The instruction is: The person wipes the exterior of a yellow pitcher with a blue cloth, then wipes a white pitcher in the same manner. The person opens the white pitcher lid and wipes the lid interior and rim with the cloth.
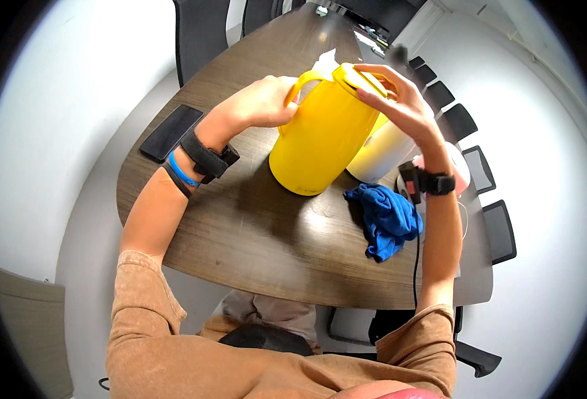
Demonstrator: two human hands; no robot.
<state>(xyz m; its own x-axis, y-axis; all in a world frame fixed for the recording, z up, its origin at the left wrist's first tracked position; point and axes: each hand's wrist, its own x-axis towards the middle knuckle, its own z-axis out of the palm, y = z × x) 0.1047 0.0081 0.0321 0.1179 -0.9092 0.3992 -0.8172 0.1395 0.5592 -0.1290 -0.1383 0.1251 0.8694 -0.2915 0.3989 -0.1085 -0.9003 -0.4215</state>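
A yellow thermos jug (321, 143) stands on the wooden table in front of me, leaning a little in the wide view. My left hand (267, 103) is closed around its handle (298, 88), with the fingers partly behind it. On top, my right hand (403, 100) grips the yellow lid (360, 80), thumb on the near side and fingers over the far edge. Just behind the jug, to the right, is a white cylindrical container (381, 154), partly hidden by the jug and my right wrist. A crumpled blue cloth (388, 219) lies nearer to me.
A black phone (172, 133) lies by the table's left edge (128, 179). White tissue (325, 61) shows behind the jug. A pink rounded object (458, 169) sits beyond my right wrist, and a dark cable (416, 266) hangs below it. Several black chairs (458, 122) line the right side.
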